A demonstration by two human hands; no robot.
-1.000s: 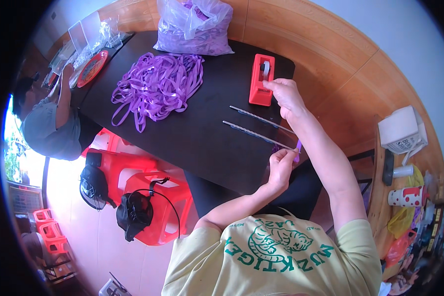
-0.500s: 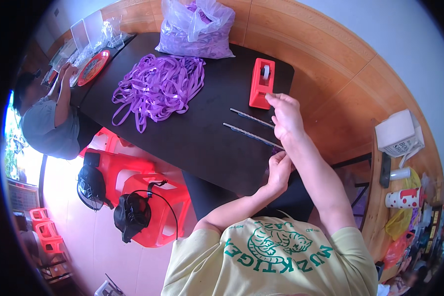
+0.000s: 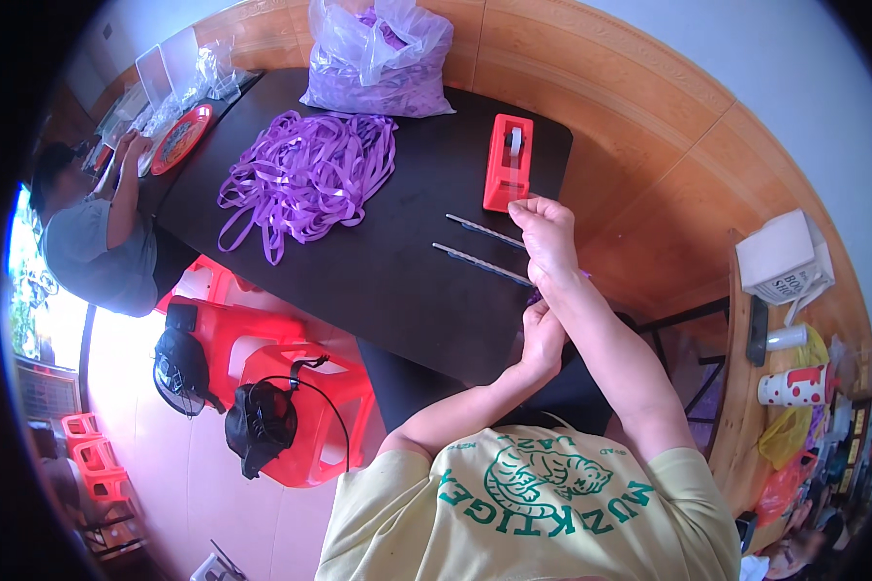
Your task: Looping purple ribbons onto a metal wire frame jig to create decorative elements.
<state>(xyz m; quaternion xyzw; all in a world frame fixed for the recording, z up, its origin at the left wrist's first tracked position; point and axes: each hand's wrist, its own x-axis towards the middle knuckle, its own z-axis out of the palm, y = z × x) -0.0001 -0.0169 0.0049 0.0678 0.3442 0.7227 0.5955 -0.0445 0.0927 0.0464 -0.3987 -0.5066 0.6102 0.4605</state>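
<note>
My right hand reaches to the front end of a red tape dispenser, thumb and forefinger pinched at the end of its clear tape. Below it, my left hand is closed beside my right forearm, with a bit of purple ribbon showing at its fingertips. Most of that ribbon is hidden by the hands. Two thin, pale rods extend leftward over the dark table from near my hands. Left of them lies a big loose heap of purple ribbon loops.
A clear plastic bag full of purple ribbon stands at the table's back edge. At the far left a person works beside a red plate. Red stools with black bags stand left of me. A shelf at right holds a spotted cup.
My right hand has shifted slightly down and left, still at the dispenser's front end. The whole view has moved a little. My left hand stays in nearly the same place.
</note>
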